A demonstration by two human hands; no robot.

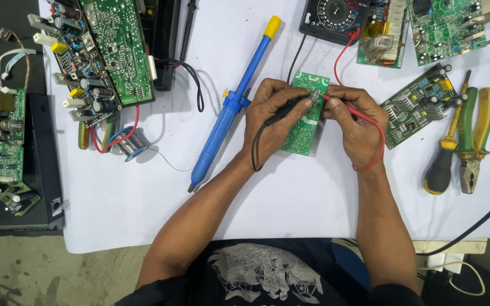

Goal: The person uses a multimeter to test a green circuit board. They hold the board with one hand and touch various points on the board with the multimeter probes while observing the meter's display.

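A small green circuit board (304, 127) lies on the white table cover (290, 204) in the middle. My left hand (270, 116) grips a black test probe (286, 109), its tip on the board's upper part. My right hand (355, 122) grips a red test probe (347, 107), its tip touching the board close to the black one. Both probe leads run up to a black multimeter (336, 17) at the top edge.
A blue desoldering pump with yellow cap (231, 105) lies left of my hands. A solder spool (131, 143) and large circuit boards (100, 54) sit at left. Another green board (421, 105), a screwdriver (446, 153) and green-handled pliers (474, 139) lie at right.
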